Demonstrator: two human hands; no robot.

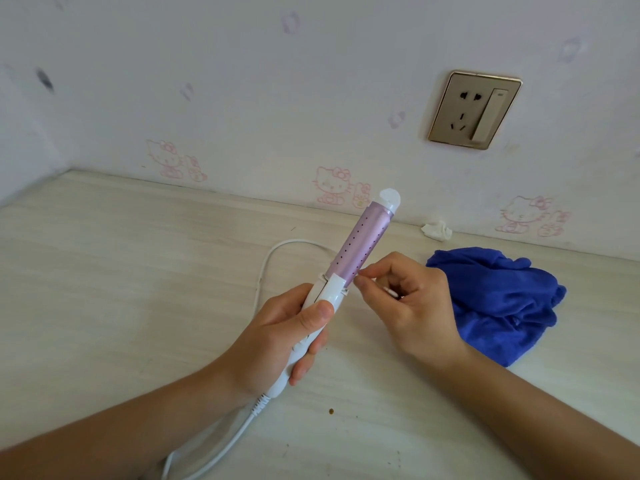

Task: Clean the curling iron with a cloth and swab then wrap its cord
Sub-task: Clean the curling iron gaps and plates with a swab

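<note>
The left hand (294, 327) is wrapped around the white handle of the curling iron (349, 271), holding it tilted above the counter (121, 271) with its lilac, dotted barrel pointing up toward the wall. The right hand (408, 299) pinches a swab (389, 291) between thumb and fingers, its near tip at the barrel's lower edge just above the white collar. The white cord (221, 448) leaves the handle's base and loops across the counter behind the iron. A crumpled blue cloth (502, 299) lies to the right, a wad of white tissue (437, 231) near the wall. No brand or lettering is readable; the wallpaper (332, 185) shows pink cartoon cats, and a gold wall socket (474, 110) sits above.
</note>
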